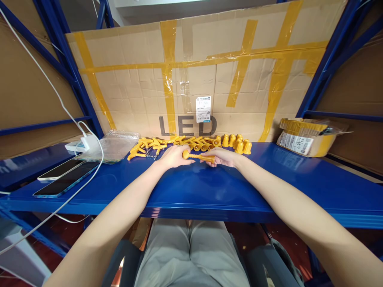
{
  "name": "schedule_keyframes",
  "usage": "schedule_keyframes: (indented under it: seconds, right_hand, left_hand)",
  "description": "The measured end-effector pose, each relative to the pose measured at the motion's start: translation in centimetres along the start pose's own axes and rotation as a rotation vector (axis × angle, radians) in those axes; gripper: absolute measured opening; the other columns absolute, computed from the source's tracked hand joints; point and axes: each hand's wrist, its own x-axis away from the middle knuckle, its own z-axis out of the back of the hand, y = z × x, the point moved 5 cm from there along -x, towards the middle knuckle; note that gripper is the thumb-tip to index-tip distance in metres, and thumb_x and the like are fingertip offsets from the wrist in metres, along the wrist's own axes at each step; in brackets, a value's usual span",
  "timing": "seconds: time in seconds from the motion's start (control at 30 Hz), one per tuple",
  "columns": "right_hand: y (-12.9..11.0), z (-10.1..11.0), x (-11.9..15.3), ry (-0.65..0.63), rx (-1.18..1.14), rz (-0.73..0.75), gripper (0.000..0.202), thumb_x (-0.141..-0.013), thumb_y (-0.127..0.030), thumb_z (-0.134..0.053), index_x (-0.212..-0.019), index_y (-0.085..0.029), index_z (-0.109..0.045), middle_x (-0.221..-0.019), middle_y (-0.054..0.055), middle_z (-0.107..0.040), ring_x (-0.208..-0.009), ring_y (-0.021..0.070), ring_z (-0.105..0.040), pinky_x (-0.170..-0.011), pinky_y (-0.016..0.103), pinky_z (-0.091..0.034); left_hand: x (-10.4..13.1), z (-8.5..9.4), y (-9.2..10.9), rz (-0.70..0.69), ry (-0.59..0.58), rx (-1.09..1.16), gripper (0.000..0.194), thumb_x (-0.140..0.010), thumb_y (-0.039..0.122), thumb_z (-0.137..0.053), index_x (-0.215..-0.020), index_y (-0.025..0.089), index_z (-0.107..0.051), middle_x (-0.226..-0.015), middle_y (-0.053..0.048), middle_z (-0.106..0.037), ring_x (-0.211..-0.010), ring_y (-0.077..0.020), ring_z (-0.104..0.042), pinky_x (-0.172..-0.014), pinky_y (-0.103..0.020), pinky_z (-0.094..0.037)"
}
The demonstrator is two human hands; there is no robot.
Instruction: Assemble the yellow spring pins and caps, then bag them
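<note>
My left hand is closed around the knobbed handle end of a yellow corkscrew, just above the blue shelf. The fingers of my right hand close on its flared, cup-like end. The corkscrew lies roughly level between both hands. Behind my left hand, several yellow handles with bare metal spirals lie in a loose pile. A row of yellow pieces with round open ends lies past my hands. Several yellow bell-shaped sleeves stand upright to the right.
A large taped cardboard sheet walls off the back. On the left are two phones, a white charger with a trailing cable, and a clear plastic bag. An open carton sits at right on the blue shelf.
</note>
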Motion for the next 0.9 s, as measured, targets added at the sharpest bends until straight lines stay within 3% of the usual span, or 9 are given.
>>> schedule_keyframes:
  seconds: [0.37,0.9]
  right_hand:
    - [-0.13,-0.54,0.32,-0.007,-0.08,-0.109,0.028,-0.092,-0.031,-0.05,-0.084,-0.008,-0.065,-0.051,0.001,-0.057,-0.039,0.0072,-0.049,-0.037,0.016,-0.041]
    - [0.17,-0.77,0.07,-0.028,-0.212,-0.108,0.025,-0.094,-0.028,-0.046,-0.083,-0.009,-0.06,-0.047,-0.002,-0.047,-0.038,0.0057,-0.04,-0.033,0.014,-0.034]
  left_hand:
    - [-0.01,-0.44,-0.22,-0.003,-0.008,0.097,0.035,-0.07,0.053,-0.065,-0.083,0.02,-0.059,-0.067,0.001,-0.062,-0.064,-0.0181,-0.057,-0.059,-0.026,-0.037]
    - [0.09,-0.11,-0.06,0.007,0.0,-0.059,0.036,-0.073,0.054,-0.062,-0.088,0.022,-0.06,-0.077,-0.002,-0.066,-0.073,-0.0231,-0.063,-0.062,-0.028,-0.04]
